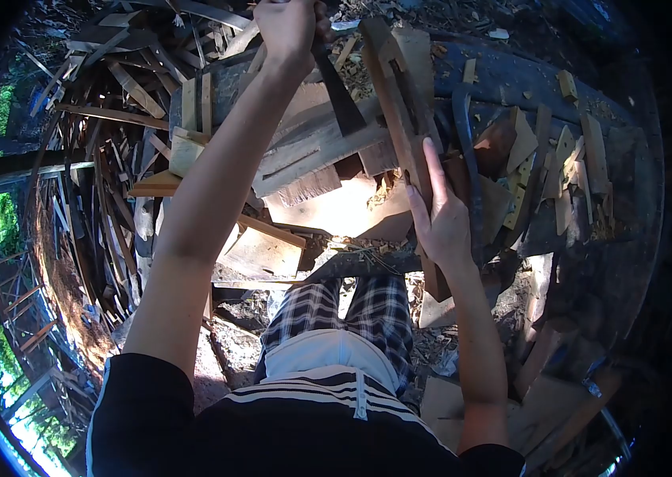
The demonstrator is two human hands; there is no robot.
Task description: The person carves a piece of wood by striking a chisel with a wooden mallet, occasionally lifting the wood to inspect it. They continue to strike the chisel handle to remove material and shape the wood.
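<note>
- Two bare hands are in view; clock directions run from the middle of the view.
- Near twelve o'clock, cut by the top edge, the left hand (286, 30) is curled closed around the upper end of a dark, flat-bladed tool (338, 91). The blade slants down toward the right, its wide end over or on a grey board (312, 155); contact cannot be told.
- At three o'clock, the right hand (443, 226) lies against a long wooden bar (399, 111). Its index finger and thumb are parted, both reaching up toward the bar; the other fingers are mostly hidden, so their hold cannot be told.
- Slots are cut into the bar, which runs aslant from twelve o'clock down to about four.
- Just right of the bar, toward two o'clock, stands a curved dark strip (464, 131).
- Farther out at two o'clock, wood offcuts (595, 151) lie on a dark surface (511, 75).
- Toward ten o'clock is a tangled pile of wood strips (109, 151).
- A pale block (266, 253) sits near eight o'clock, above plaid shorts (337, 306) at six.
</note>
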